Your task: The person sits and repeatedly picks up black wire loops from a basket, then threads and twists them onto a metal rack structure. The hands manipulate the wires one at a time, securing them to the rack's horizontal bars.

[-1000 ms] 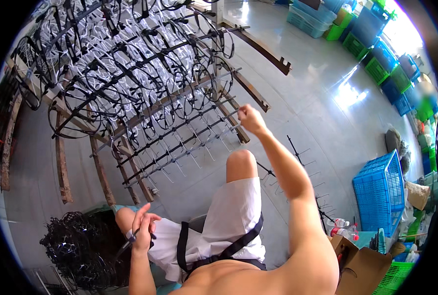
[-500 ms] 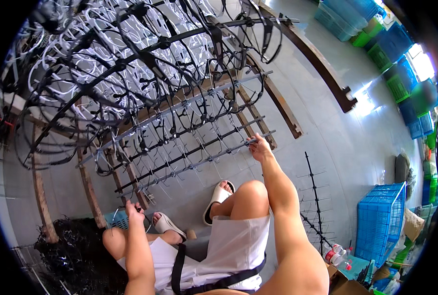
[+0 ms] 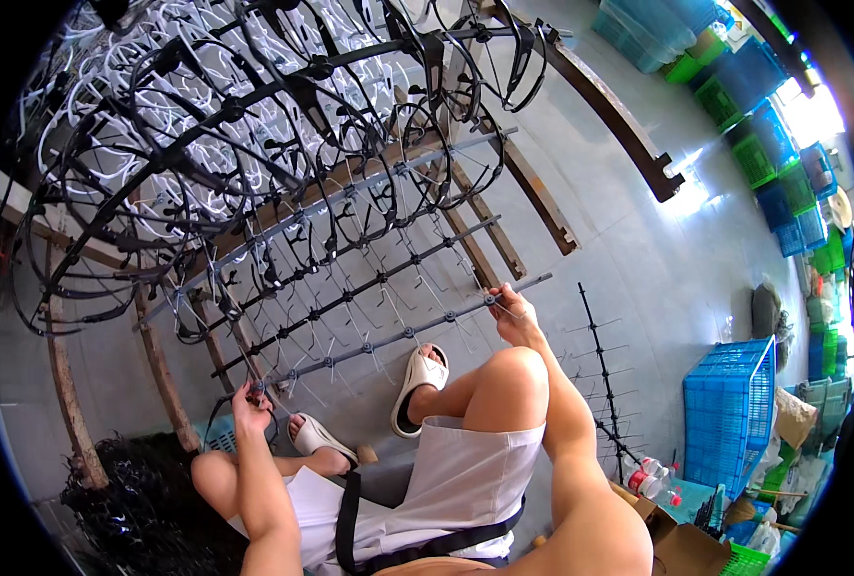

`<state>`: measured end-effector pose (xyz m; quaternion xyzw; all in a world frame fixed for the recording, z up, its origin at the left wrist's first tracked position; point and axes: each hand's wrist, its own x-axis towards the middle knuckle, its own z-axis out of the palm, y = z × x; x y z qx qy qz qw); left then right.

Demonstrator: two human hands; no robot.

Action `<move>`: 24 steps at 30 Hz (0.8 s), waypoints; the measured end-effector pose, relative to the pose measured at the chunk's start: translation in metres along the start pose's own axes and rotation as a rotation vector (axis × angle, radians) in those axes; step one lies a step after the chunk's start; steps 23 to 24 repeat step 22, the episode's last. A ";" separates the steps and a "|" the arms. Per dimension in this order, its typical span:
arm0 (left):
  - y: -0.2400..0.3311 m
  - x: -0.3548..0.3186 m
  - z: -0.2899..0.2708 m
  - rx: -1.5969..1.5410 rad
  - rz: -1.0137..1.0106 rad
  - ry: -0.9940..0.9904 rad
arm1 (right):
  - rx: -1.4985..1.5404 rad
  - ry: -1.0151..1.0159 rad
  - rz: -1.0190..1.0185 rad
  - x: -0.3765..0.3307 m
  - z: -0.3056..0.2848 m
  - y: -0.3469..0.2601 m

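Note:
A grey rod (image 3: pixel 369 348) with thin wire prongs along it slants across the view in front of my knees. Near its far right end, my right hand (image 3: pixel 513 315) has its fingers closed round it. My left hand (image 3: pixel 251 408) is closed at the rod's left end, pinching a thin, curved black plastic piece (image 3: pixel 218 408) whose shape is partly hidden by the fingers. Just beyond lies another rod, black and pronged (image 3: pixel 350 295). Farther back, black curved frames (image 3: pixel 336 206) hang from rods on the rack.
White curved frames (image 3: pixel 187 125) crowd the back left. Wooden rails (image 3: pixel 161 374) support the rods. A pile of black pieces (image 3: pixel 130 499) lies at lower left. To the right are a loose pronged rod (image 3: pixel 604 374), a blue crate (image 3: pixel 729 413) and plastic bottles (image 3: pixel 650 475).
The grey rod's right end has come towards me and slightly right with my right hand, widening its gap from the neighbouring rod. My left hand has moved up to the rod's left end.

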<state>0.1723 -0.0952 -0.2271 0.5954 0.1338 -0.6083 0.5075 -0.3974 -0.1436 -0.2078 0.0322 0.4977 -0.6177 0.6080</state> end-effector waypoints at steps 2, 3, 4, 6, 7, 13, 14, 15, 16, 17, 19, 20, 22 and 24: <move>-0.008 -0.024 0.001 -0.050 0.022 0.021 | 0.031 -0.026 0.000 -0.006 -0.010 -0.002; -0.010 -0.036 0.001 -0.082 0.026 -0.006 | 0.038 -0.052 -0.039 -0.011 -0.008 -0.004; -0.012 -0.043 -0.001 -0.113 0.029 -0.033 | 0.045 -0.078 -0.078 -0.017 -0.008 -0.007; -0.015 -0.053 -0.006 -0.063 0.081 -0.042 | 0.034 -0.151 -0.155 -0.031 -0.005 -0.020; -0.020 -0.056 -0.008 -0.042 0.101 -0.051 | 0.035 -0.207 -0.181 -0.039 0.002 -0.028; -0.022 -0.083 -0.006 -0.048 0.131 -0.140 | -0.069 -0.502 -0.291 -0.082 0.044 -0.083; -0.018 -0.086 -0.010 -0.053 0.137 -0.138 | -0.111 -0.501 -0.263 -0.087 0.046 -0.090; -0.018 -0.088 -0.006 -0.068 0.142 -0.146 | -0.146 -0.482 -0.267 -0.094 0.051 -0.096; -0.017 -0.097 -0.009 -0.068 0.138 -0.156 | -0.181 -0.464 -0.271 -0.102 0.055 -0.099; -0.014 -0.102 -0.008 -0.093 0.154 -0.154 | -0.216 -0.446 -0.274 -0.110 0.061 -0.104; -0.013 -0.114 -0.002 -0.114 0.166 -0.146 | -0.248 -0.397 -0.213 -0.110 0.077 -0.115; -0.014 -0.108 -0.006 -0.119 0.171 -0.238 | -0.242 -0.399 -0.197 -0.094 0.077 -0.116; -0.011 -0.107 -0.011 -0.125 0.181 -0.228 | -0.298 -0.315 -0.152 -0.059 0.065 -0.106; -0.011 -0.107 -0.011 -0.125 0.181 -0.228 | -0.298 -0.315 -0.152 -0.059 0.065 -0.106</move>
